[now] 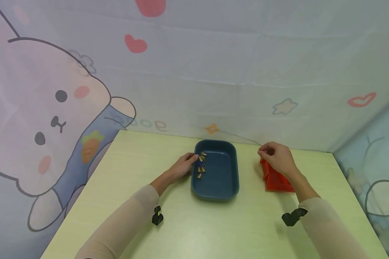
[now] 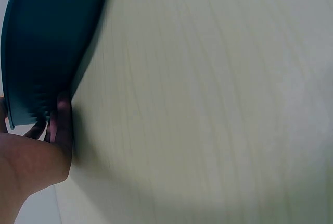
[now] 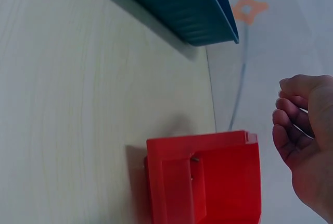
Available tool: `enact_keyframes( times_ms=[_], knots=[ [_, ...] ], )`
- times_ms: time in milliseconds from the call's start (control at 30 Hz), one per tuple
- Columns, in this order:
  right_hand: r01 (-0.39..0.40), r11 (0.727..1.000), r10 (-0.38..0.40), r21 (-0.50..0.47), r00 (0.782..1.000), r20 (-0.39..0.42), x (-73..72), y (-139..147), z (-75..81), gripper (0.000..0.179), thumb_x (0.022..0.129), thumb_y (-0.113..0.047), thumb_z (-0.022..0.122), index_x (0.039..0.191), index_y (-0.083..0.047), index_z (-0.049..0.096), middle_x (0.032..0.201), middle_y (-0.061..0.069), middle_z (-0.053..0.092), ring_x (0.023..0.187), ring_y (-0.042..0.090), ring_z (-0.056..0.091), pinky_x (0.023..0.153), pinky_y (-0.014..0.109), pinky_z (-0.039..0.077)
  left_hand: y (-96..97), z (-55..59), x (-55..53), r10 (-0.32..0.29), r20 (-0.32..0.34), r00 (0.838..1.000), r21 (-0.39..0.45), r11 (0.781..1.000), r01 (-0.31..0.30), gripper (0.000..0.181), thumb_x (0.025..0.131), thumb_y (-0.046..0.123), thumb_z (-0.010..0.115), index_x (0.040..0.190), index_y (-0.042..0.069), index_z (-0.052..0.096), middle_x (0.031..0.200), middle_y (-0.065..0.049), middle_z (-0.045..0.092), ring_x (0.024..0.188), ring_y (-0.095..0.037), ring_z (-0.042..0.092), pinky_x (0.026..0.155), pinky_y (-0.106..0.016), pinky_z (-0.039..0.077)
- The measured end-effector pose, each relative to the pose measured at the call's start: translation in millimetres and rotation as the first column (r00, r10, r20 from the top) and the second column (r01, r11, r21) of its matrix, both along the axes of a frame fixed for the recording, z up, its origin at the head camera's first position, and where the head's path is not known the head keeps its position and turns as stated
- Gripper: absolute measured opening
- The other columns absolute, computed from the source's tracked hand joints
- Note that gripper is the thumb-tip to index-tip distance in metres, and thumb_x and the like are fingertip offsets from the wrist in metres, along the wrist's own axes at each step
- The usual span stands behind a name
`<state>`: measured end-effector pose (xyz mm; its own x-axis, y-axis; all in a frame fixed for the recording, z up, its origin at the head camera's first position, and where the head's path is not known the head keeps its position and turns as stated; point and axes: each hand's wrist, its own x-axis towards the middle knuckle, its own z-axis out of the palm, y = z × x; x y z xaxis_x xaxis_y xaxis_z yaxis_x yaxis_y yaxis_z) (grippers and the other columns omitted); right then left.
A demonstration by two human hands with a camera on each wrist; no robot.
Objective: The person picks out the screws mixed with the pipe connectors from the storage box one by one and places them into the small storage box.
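A dark blue-green plastic bin [image 1: 215, 180] stands on the table, with several small brass-coloured metal pieces [image 1: 201, 165] along its left inside, one bluish bit among them. My left hand [image 1: 184, 164] grips the bin's left side, thumb at the rim and fingers against the outer wall, as the left wrist view also shows. Above the far end of a red open box [image 1: 277, 181] is my right hand [image 1: 277, 156], its fingers curled and thumb close to the fingertips. Nothing shows between those tips. Inside the red box a small dark piece [image 3: 194, 159] is partly visible.
The pale wooden table [image 1: 181, 230] meets a printed cloth backdrop [image 1: 214, 72] behind the bin and box. Another cloth hangs along the right side. Each sleeve cuff carries a small black wrist camera [image 1: 157, 216].
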<state>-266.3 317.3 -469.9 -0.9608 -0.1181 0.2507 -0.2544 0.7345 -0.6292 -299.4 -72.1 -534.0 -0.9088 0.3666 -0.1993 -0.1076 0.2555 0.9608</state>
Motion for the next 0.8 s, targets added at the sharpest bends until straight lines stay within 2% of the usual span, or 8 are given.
enact_keyframes(
  times_ms=[267, 600, 800],
  knots=[
    [-0.034, 0.999, 0.034, -0.027, 0.999, 0.009, -5.7, -18.3, 3.1, 0.008, 0.101, -0.011, 0.074, 0.105, -0.004, 0.076, 0.091, 0.008, 0.071, 0.082, 0.024, 0.062, 0.07, 0.025, 0.051, -1.5, -1.3, -1.9, 0.004, -0.006, 1.0, -0.009, 1.0, -0.004, 0.06, 0.115, 0.042, 0.046, 0.16, 0.003, 0.041, 0.161, -0.019, 0.045, 0.151, -0.037, 0.04, 0.12, -0.054, 0.037],
    [-0.058, 0.997, 0.059, -0.047, 0.998, 0.009, -8.4, -36.0, 1.2, 0.008, 0.099, -0.011, 0.076, 0.104, -0.005, 0.077, 0.09, 0.006, 0.072, 0.084, 0.024, 0.064, 0.07, 0.027, 0.054, -2.7, -1.2, -0.6, 0.001, -0.003, 1.0, 0.002, 1.0, -0.001, 0.061, 0.114, 0.044, 0.047, 0.16, 0.004, 0.041, 0.161, -0.019, 0.045, 0.149, -0.037, 0.044, 0.114, -0.052, 0.045],
    [-0.077, 0.995, 0.076, -0.069, 0.997, -0.027, -8.3, -47.4, -1.0, 0.007, 0.097, -0.01, 0.078, 0.102, -0.005, 0.077, 0.088, 0.005, 0.073, 0.081, 0.023, 0.066, 0.072, 0.026, 0.054, -3.8, -1.4, -0.2, -0.003, -0.011, 1.0, -0.008, 1.0, 0.003, 0.062, 0.114, 0.045, 0.047, 0.16, 0.004, 0.042, 0.161, -0.018, 0.046, 0.15, -0.037, 0.041, 0.119, -0.053, 0.04]
  ],
)
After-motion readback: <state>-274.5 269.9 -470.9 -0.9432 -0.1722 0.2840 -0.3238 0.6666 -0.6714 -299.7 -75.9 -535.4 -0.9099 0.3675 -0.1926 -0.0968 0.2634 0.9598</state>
